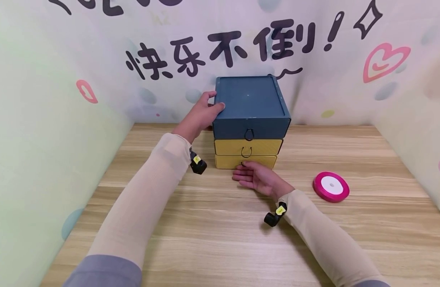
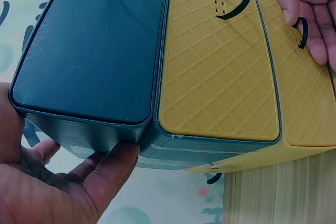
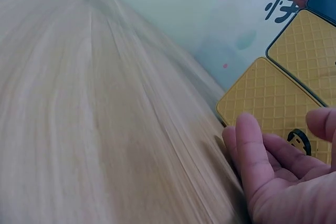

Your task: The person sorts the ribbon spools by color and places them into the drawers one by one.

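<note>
A stacked drawer box (image 1: 248, 99) stands against the back wall, with a dark blue top unit and two yellow drawers below. My left hand (image 1: 202, 113) holds its upper left edge, thumb on top and fingers against the side (image 2: 86, 135). Each drawer front has a black loop handle; the bottom yellow drawer (image 3: 262, 87) has its loop (image 3: 299, 141) between the spread thumb and fingers of my right hand (image 1: 261, 179). That hand's fingers are extended, palm up, under the loop. Whether the thumb touches the loop, I cannot tell. The drawers look closed.
A spool of pink ribbon (image 1: 331, 186) lies on the wooden table (image 1: 212, 239), right of the box. Printed fabric walls (image 1: 108, 59) surround the table at the back and both sides. A small camera is strapped to each wrist.
</note>
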A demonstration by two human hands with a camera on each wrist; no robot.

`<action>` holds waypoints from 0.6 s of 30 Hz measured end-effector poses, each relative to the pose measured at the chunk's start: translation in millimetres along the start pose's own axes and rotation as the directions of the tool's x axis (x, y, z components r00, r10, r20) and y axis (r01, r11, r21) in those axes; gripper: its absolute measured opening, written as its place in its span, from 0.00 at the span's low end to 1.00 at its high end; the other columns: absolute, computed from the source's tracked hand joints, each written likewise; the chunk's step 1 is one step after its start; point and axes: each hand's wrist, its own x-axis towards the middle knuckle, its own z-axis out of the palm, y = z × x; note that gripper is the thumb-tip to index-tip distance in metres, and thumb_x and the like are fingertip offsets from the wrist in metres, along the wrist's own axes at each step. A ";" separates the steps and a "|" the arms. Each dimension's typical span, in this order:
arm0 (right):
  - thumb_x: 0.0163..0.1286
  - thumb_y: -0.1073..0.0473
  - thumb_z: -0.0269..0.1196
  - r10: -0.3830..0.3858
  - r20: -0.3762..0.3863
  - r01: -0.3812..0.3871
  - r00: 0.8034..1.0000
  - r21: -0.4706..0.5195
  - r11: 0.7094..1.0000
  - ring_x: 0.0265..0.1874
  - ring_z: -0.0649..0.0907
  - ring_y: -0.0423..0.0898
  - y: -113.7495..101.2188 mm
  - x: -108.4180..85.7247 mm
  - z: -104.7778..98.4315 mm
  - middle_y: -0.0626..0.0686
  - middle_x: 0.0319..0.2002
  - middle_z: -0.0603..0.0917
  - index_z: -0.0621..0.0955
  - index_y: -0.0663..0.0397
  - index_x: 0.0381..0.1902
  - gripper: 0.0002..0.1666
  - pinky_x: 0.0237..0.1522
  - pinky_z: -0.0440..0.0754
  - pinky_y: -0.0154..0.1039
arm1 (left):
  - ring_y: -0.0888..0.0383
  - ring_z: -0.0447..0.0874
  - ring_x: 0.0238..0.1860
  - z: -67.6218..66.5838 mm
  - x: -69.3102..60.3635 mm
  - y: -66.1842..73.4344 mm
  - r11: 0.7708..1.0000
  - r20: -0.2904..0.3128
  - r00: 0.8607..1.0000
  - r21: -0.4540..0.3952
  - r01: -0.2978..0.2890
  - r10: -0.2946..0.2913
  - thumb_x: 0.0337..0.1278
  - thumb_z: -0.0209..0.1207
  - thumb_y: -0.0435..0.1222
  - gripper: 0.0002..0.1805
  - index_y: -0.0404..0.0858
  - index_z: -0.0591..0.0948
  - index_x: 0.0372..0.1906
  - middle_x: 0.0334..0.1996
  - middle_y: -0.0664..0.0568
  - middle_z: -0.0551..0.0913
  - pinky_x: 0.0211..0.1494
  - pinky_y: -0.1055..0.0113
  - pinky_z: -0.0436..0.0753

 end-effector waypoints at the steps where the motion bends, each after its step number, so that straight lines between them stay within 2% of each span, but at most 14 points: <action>1: 0.81 0.55 0.48 -0.004 -0.004 0.004 1.000 0.001 1.000 0.56 0.81 0.55 0.3 0.1 0.7 0.65 0.61 0.76 0.67 0.69 0.66 0.26 0.53 0.81 0.44 | 0.48 0.71 0.64 -0.1 -0.1 0.1 1.000 0.000 1.000 0.002 0.001 -0.001 0.74 0.52 0.49 0.35 0.56 0.52 0.78 0.72 0.48 0.61 0.62 0.49 0.75; 10: 0.81 0.61 0.47 -0.027 -0.010 0.027 1.000 0.000 1.000 0.63 0.76 0.56 2.2 1.5 4.7 0.65 0.60 0.76 0.68 0.69 0.65 0.22 0.62 0.74 0.47 | 0.48 0.72 0.63 -0.2 -1.1 0.0 1.000 -0.002 1.000 -0.007 0.000 0.000 0.73 0.52 0.49 0.35 0.56 0.53 0.78 0.72 0.48 0.62 0.61 0.49 0.76; 18: 0.81 0.64 0.45 -0.019 0.020 0.018 1.000 0.021 1.000 0.65 0.74 0.55 3.5 3.7 1.8 0.66 0.66 0.71 0.65 0.68 0.67 0.21 0.64 0.72 0.47 | 0.47 0.74 0.61 0.8 -0.6 -1.5 0.999 0.000 1.000 -0.045 0.001 -0.001 0.73 0.52 0.48 0.34 0.56 0.53 0.78 0.71 0.47 0.63 0.59 0.48 0.77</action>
